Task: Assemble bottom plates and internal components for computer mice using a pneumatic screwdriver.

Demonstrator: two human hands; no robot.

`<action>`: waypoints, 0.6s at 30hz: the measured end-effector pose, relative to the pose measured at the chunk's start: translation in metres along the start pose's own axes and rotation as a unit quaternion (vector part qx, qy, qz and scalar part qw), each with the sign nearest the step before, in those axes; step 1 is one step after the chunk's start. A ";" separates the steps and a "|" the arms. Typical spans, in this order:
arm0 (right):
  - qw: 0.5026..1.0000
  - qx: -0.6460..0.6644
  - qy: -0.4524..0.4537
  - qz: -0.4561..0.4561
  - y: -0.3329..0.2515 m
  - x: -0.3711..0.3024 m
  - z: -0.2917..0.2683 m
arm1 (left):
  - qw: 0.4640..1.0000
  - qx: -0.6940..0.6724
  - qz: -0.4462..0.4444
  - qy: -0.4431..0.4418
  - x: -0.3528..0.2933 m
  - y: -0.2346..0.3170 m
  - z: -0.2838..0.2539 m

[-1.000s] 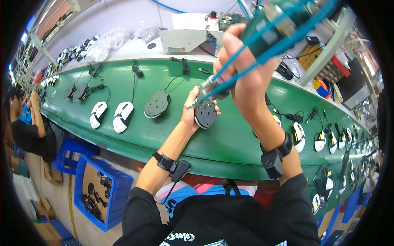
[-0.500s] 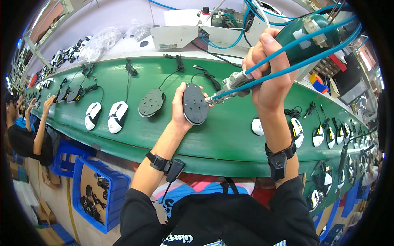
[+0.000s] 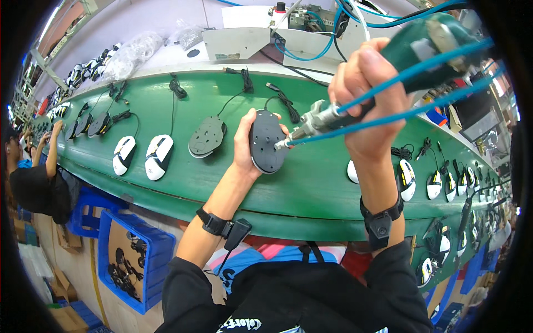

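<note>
Two white mice (image 3: 159, 157) on surface (image 3: 311, 194), then grey mouse (image 3: 207, 136), upturned. Left hand (image 3: 243, 147) grasping black mouse (image 3: 266, 136), underside showing, thumb along left edge. Tip of tool (image 3: 401, 54) at that underside, contact unclear. Right hand (image 3: 371, 97) clenched round tool, right of black mouse, apart from it.

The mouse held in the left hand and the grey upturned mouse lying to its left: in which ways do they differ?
The held mouse is gripped in the left hand, while the lying mouse rests on the green work surface.
The held mouse's underside looks nearly black; the lying mouse's looks greyer.
The green tool's tip is at the held mouse; no tool is at the lying mouse.
Both show their undersides and have dark cables.
</note>
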State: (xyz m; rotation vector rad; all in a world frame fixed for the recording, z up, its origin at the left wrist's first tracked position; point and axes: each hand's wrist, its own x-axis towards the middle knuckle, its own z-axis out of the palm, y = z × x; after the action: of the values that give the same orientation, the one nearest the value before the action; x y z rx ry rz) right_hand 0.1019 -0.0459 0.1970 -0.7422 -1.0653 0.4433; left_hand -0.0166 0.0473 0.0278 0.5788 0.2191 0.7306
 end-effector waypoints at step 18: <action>1.000 0.025 0.001 -0.005 -0.040 -0.011 0.008 | 0.998 -0.025 -0.011 0.060 0.001 -0.001 -0.012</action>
State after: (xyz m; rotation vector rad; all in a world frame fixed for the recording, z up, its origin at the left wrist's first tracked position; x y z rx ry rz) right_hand 0.0897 -0.0775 0.2218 -0.6928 -1.0513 0.4597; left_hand -0.0197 0.0529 0.0177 0.4844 0.3169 0.7487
